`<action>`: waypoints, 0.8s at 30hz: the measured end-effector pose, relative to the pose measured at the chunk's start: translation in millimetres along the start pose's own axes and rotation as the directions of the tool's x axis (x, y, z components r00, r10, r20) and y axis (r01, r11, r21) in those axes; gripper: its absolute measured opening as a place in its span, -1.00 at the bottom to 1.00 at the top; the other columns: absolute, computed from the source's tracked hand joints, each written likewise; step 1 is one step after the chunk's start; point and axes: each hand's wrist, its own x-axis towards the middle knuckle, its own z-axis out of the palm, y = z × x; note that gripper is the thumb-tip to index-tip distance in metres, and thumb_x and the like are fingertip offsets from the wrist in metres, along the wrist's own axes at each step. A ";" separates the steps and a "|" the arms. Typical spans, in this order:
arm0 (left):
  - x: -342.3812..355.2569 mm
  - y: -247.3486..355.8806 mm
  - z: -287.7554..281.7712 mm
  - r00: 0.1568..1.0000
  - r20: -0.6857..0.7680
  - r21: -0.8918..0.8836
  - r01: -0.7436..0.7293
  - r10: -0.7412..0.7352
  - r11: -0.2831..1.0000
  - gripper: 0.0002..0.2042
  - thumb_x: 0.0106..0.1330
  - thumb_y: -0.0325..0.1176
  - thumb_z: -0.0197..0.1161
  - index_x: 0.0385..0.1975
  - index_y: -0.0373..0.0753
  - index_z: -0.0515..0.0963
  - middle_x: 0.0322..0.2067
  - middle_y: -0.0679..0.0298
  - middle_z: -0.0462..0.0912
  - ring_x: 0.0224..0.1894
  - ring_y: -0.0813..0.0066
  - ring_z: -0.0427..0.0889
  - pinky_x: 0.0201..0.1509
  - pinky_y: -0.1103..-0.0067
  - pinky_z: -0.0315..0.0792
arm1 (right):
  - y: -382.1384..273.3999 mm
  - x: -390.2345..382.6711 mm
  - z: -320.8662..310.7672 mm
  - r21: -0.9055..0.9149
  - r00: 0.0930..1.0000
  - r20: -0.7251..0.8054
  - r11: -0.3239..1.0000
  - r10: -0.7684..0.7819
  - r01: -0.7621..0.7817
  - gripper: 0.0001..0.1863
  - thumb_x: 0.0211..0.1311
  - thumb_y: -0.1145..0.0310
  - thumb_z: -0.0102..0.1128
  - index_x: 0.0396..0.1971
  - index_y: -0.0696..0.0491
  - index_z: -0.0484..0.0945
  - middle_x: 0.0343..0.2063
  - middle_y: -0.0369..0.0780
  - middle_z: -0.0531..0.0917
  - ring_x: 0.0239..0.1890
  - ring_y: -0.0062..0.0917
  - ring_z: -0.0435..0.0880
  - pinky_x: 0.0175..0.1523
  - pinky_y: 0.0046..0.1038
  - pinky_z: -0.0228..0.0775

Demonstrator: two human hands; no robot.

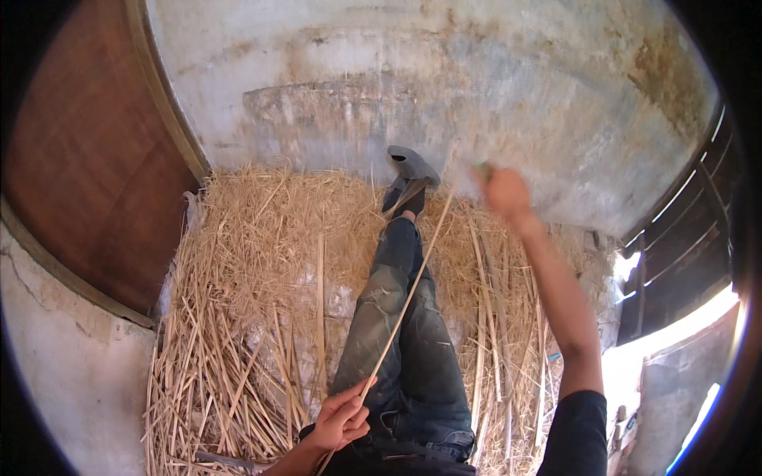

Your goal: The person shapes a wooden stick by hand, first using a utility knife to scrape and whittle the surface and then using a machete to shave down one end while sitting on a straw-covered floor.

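Note:
My left hand [343, 416] is closed around the lower end of a long thin reed stalk [406, 295] near my lap. The stalk runs up and to the right over my jeans-clad legs [405, 333] toward my right hand [505, 190]. That hand is raised at arm's length, blurred, fingers closed near the stalk's far end; whether it grips the stalk or a small dark thing I cannot tell. My feet in grey shoes [411, 168] rest against the wall.
A thick bed of loose straw and cut reeds [254, 285] covers the floor around my legs. A stained plaster wall [444, 87] stands ahead, a brown wooden door [95, 174] at left, slatted openings [683, 246] at right.

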 end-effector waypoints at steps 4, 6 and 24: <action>-26.1 -5.6 -28.0 0.997 -0.071 0.154 0.004 0.007 0.988 -0.54 0.61 -0.39 -0.14 0.46 -0.32 0.14 -0.66 0.49 0.07 -0.69 0.71 -0.04 -0.59 0.68 0.02 | 104.2 57.3 -47.8 0.078 0.858 -0.386 0.939 0.338 -0.335 -0.24 0.41 -0.26 -0.07 -0.56 0.20 0.64 -0.59 0.12 0.62 -0.38 -0.17 0.70 -0.24 -0.14 0.46; -24.3 -3.7 -30.5 0.992 -0.100 0.252 -0.050 0.077 0.967 -0.55 0.61 -0.40 -0.12 0.45 -0.34 0.16 -0.68 0.48 0.09 -0.69 0.70 -0.02 -0.60 0.66 0.04 | 88.5 49.6 -56.7 0.124 0.903 -0.268 0.941 0.337 -0.314 -0.23 0.40 -0.27 -0.06 -0.58 0.22 0.62 -0.60 0.07 0.61 -0.40 -0.25 0.67 -0.25 -0.22 0.44; 42.1 0.7 3.3 0.925 0.110 0.506 -0.367 0.363 0.780 -0.54 0.60 -0.40 -0.08 0.45 -0.27 0.17 -0.69 0.46 0.19 -0.71 0.75 0.07 -0.64 0.66 0.06 | -82.5 -46.3 -14.5 0.634 0.927 0.374 0.723 0.025 -0.275 -0.61 0.41 0.03 0.22 -0.29 0.12 0.66 -0.77 -0.46 0.27 -0.69 -0.75 0.20 -0.54 -0.49 0.05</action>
